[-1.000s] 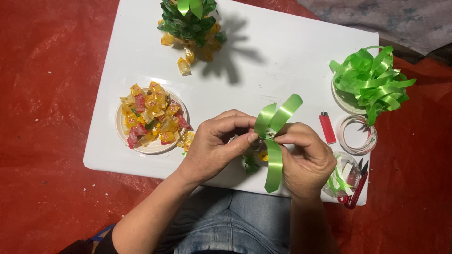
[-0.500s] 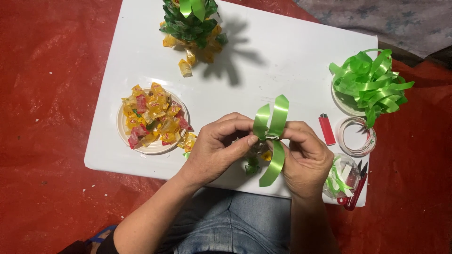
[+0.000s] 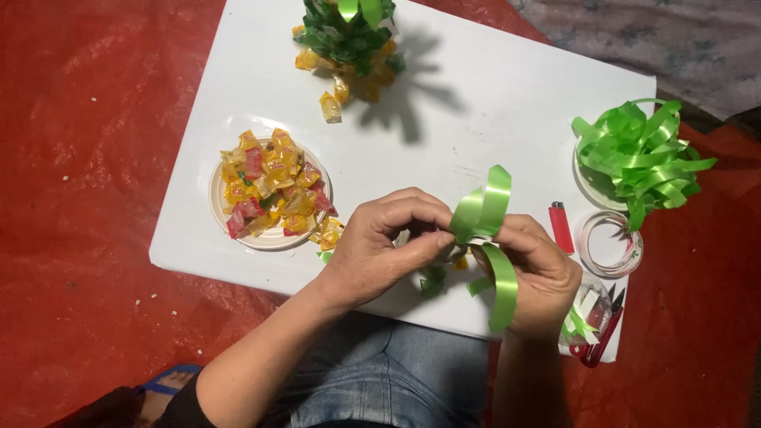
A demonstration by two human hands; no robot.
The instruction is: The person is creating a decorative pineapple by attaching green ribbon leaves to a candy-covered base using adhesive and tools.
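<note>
Where the two hands meet over the near edge of the white board (image 3: 507,119), I log one green ribbon strip (image 3: 485,208), looped upward above the knuckles with one tail hanging down past the right palm. The left hand (image 3: 379,252) pinches it at the fold, fingers curled tight; the right hand (image 3: 545,273) is closed around the same fold from the other side.

Other items I count:
- One round plate (image 3: 218,208) heaped with wrapped candies, mostly yellow, some red; too many to count.
- One candy-and-ribbon ornament (image 3: 349,36) at the far edge, partly cropped.
- One pile of cut green ribbon (image 3: 640,154) on a dish, right side.
- One red lighter (image 3: 560,227), just beside the right hand.
- One roll of clear tape (image 3: 609,244).
- One pair of red-handled scissors (image 3: 602,337) at the board's near right corner.
</note>
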